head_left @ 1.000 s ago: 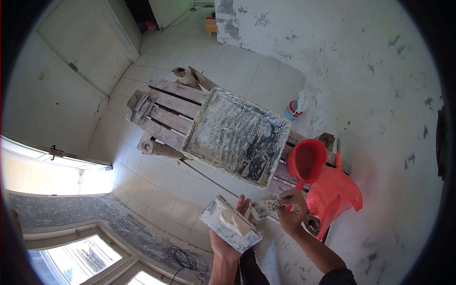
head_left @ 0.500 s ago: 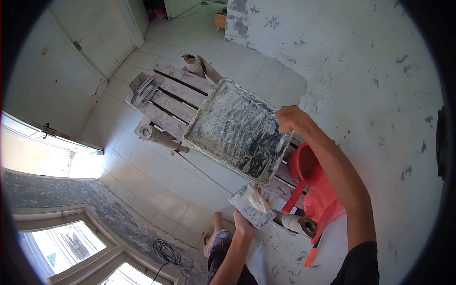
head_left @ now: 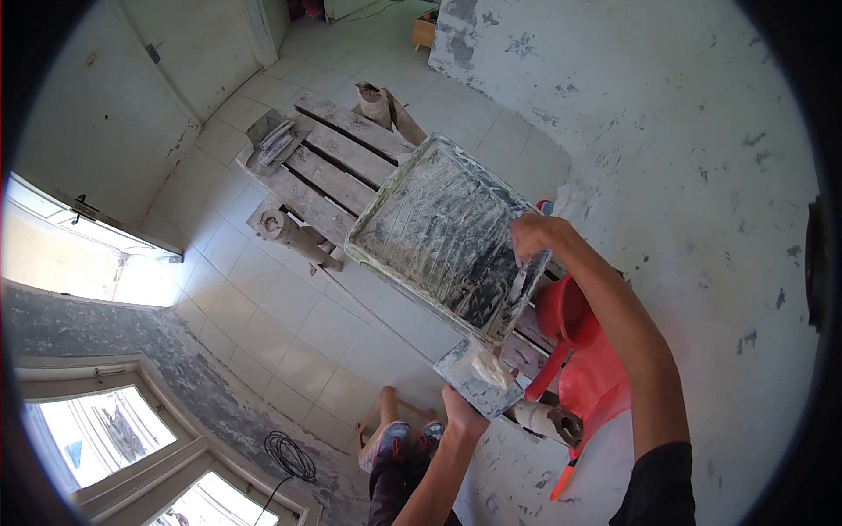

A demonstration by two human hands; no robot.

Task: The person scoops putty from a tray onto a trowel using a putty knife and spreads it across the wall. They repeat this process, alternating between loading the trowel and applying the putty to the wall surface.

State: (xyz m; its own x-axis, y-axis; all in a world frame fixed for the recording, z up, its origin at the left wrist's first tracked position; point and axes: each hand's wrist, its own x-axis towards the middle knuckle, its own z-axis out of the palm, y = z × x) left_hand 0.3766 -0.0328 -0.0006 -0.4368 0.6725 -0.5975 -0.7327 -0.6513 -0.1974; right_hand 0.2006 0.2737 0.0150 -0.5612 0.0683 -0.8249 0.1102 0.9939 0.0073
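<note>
My left hand (head_left: 463, 414) grips a grey, putty-smeared plastering trowel (head_left: 465, 373), flat side up, with a lump of white putty (head_left: 489, 366) on it. The trowel is right beside the near corner of a large paint tray (head_left: 412, 295), whose ribbed floor is coated in grey-white residue. Over the tray's right end, my right hand (head_left: 531, 237) is closed with its fingers pointing down inside the wall; what it holds is mostly hidden, and I cannot tell its kind. A red dipper (head_left: 561, 316) lies beneath my right forearm.
The tray rests on a slatted wooden bench (head_left: 338, 188) with putty-caked tools (head_left: 276, 140) at its far end. Red plastic (head_left: 592, 381) and an orange-handled tool (head_left: 563, 480) are at the right. A coiled black cable (head_left: 289, 456) hangs near the windows.
My right hand has moved slightly down along the tray's right end. My left hand and the trowel have shifted a little right; the whole view has also shifted slightly.
</note>
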